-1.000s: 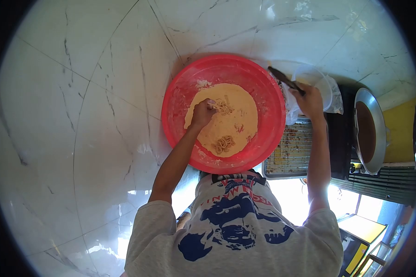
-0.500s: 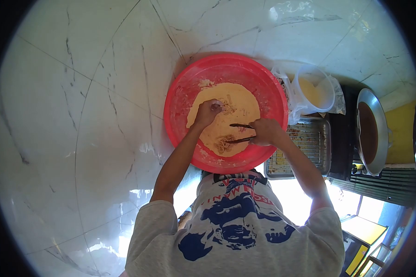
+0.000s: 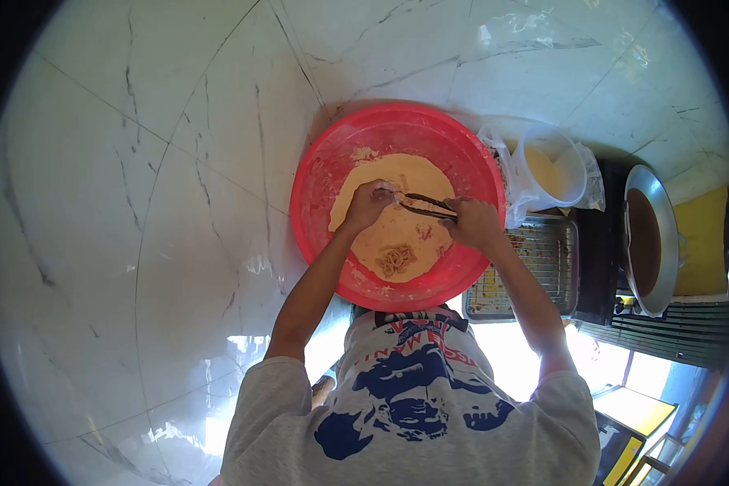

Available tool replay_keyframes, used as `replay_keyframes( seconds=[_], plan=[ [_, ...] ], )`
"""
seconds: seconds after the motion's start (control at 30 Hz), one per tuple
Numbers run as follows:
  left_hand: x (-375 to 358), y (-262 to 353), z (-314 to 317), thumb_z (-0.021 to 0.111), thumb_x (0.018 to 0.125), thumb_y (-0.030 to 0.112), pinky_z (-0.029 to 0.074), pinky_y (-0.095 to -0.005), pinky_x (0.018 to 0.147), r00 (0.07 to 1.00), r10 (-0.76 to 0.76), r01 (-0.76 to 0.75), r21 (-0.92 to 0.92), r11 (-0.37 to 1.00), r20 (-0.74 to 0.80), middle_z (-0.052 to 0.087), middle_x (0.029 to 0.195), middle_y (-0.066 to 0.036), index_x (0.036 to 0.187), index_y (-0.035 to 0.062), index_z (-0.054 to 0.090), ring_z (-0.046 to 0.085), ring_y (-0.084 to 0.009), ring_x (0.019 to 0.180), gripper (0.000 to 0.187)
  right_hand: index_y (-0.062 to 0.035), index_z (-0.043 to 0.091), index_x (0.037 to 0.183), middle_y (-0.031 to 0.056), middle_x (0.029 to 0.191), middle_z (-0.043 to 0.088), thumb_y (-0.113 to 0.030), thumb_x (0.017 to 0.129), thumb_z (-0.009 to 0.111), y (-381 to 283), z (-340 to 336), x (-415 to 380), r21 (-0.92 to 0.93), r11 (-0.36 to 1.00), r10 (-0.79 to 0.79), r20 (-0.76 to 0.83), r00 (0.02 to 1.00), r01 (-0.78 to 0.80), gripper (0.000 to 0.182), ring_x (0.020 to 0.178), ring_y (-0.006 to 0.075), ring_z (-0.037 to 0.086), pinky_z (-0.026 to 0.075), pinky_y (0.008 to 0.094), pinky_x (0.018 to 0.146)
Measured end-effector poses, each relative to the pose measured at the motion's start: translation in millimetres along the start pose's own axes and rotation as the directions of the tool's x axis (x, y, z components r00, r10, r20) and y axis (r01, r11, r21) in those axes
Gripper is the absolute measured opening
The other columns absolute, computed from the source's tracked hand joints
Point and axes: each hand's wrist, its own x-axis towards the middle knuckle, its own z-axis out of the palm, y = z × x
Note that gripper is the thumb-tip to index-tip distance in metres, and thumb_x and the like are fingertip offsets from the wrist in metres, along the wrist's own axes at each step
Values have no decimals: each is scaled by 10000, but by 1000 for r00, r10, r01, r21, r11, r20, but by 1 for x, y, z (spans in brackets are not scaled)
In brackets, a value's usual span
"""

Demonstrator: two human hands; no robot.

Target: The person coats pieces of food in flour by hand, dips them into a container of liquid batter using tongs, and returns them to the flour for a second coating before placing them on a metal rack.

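A wide red basin holds pale yellow flour. My right hand grips dark tongs, whose tips reach left to my left hand's fingertips. Flour coats the fingers of my left hand, which are pinched together over the upper part of the flour; I cannot tell what is between them. A small heap of flour-dusted strips lies in the lower part of the flour, below the tongs.
Right of the basin stand a clear plastic tub with pale yellow liquid and a metal tray with a wire rack. Farther right is a wide metal pan with brown contents. White marbled tiles spread to the left.
The tongs have moved up from the strip heap to my left hand, and their arms have come closer together. My left hand stays near the same spot, its fingertips now at the tongs.
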Motion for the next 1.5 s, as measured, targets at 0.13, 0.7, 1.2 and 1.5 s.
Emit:
replay_keyframes(
  seconds=[0.13,0.7,1.2,1.5],
  plan=[
    [1,0,-1,670,856,31,505,-257,828,1000,2,-2,-3,1000,-14,681,943,-101,996,-32,633,647,-146,893,158,-149,713,1004,126,784,680,-289,784,691,-2,-1,3,3,1000,14,31,999,-14,262,790,319,670,518,470,685],
    [-14,2,6,665,842,208,363,-514,957,977,-207,122,922,369,-46,604,1130,-132,1195,108,636,541,-283,1124,368,-164,683,1128,145,908,700,-380,841,635,84,-79,-4,159,791,568,-552,611,-591,363,869,375,668,522,479,754],
    [23,-23,50,598,855,166,211,-598,1074,988,31,-154,976,152,151,641,1016,-96,1045,113,672,555,-253,1094,211,-80,657,1066,150,1122,675,-249,835,583,177,-83,10,-328,593,731,-163,663,-735,295,1070,343,639,475,453,924],
    [13,-9,26,587,876,164,399,-474,951,999,-45,48,661,749,-22,673,779,-124,968,70,659,664,-274,818,150,-82,639,1133,158,1150,663,-268,837,583,182,-76,21,-367,638,716,-44,697,-678,354,1066,338,644,481,443,917]
  ],
)
